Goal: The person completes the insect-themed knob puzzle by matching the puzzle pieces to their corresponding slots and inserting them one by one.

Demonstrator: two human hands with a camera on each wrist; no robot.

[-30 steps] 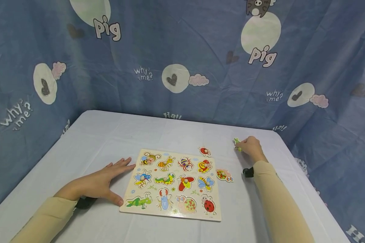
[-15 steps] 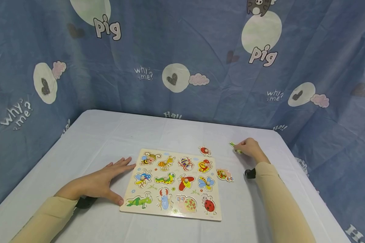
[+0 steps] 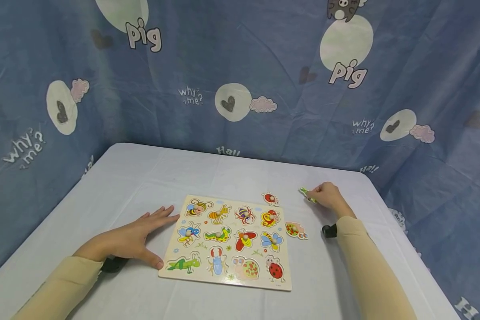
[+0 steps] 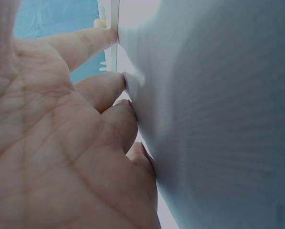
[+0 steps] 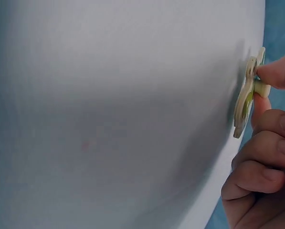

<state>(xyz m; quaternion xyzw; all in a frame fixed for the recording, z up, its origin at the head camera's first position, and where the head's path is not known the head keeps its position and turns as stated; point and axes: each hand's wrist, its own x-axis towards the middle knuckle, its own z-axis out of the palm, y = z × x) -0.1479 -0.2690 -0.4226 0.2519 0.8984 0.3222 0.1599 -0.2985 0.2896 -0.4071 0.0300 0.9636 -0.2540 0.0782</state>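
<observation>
My right hand [image 3: 329, 195] pinches a green wooden puzzle piece [image 3: 305, 192] by its small knob [image 5: 261, 88], at the back right of the table. In the right wrist view the piece [image 5: 245, 102] is seen almost edge-on, tilted against the cloth, and thumb and forefinger meet at the knob. The left hand [image 3: 134, 238] lies with spread fingers along the left side of the wooden insect puzzle board [image 3: 228, 249]. Its thumb touches the board's lower left corner; a fingertip reaches the upper left edge. Knobbed insect pieces fill the upper rows, while knobless printed recesses show in the bottom row.
A ladybug piece [image 3: 270, 198] lies just behind the board's back right corner. Beside its right edge is a snail piece [image 3: 296, 230]. White cloth covers the table [image 3: 152, 173], and a blue printed curtain [image 3: 184, 120] hangs behind and at both sides.
My right hand has shifted slightly, turning the green puzzle piece and drawing it a little to the left. The left hand and board stay in place.
</observation>
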